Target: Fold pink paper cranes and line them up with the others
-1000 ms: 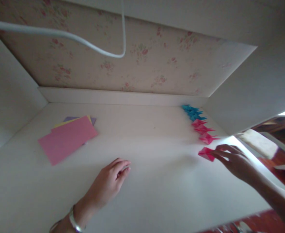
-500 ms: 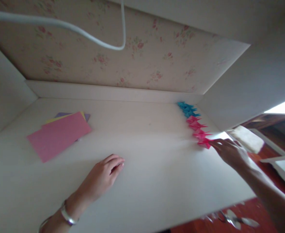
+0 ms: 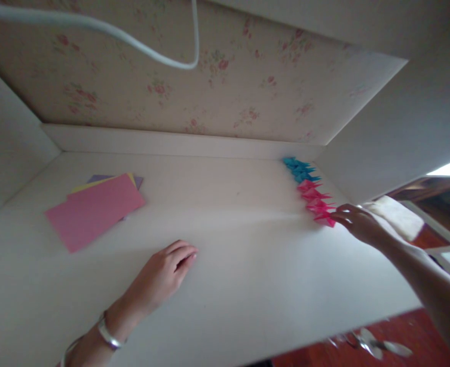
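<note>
A row of folded paper cranes runs along the right side of the white table: several blue cranes point(image 3: 300, 169) at the back, then pink cranes point(image 3: 312, 194) nearer me. At the near end of that row, my right hand point(image 3: 357, 224) pinches the edge of a pink paper crane point(image 3: 326, 220) between thumb and fingers. The crane sits on or just over the tabletop, close behind the others. My left hand point(image 3: 167, 270) rests on the table at centre left, fingers curled together, with nothing visible in them. A bracelet point(image 3: 108, 331) circles the left wrist.
Pink paper sheets point(image 3: 95, 211) lie at the left, over yellow and purple ones. A white cable point(image 3: 141, 48) hangs in front of the floral wall point(image 3: 217, 102). White panels flank both sides. Beyond the table's near right edge is a red floor point(image 3: 313, 354) with a fan-like object point(image 3: 370, 344).
My right hand has brought the pink crane back against the end of the row. The left hand has stayed in place on the table. The view has shifted slightly.
</note>
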`<state>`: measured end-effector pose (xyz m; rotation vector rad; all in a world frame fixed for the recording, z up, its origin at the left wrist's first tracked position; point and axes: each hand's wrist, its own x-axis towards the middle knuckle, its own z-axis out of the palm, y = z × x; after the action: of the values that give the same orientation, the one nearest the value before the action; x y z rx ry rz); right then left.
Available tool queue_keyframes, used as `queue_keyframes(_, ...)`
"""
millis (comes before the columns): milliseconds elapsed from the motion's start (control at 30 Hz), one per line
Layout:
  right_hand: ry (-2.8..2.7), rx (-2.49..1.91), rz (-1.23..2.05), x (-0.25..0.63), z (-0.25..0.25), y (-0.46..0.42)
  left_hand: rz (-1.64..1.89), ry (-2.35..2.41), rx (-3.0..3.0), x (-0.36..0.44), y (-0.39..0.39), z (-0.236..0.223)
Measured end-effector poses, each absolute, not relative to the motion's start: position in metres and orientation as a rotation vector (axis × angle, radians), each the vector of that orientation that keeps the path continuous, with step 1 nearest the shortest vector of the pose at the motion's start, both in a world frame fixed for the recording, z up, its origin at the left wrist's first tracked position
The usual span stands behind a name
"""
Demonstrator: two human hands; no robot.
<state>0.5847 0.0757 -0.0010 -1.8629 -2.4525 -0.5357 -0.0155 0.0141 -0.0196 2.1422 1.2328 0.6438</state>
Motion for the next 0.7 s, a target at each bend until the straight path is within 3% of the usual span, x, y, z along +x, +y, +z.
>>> queue_keyframes(267, -2.511, -1.881, -0.302, 0.586, 0.002, 0.085, 0.637, 1.23, 2.144, -0.014, 0.014, -0.019)
queue_keyframes(700, -2.417, -1.949, -0.206, 0.588, -0.012, 0.09, 0.636, 1.228, 2.15, -0.014, 0.015, -0.017)
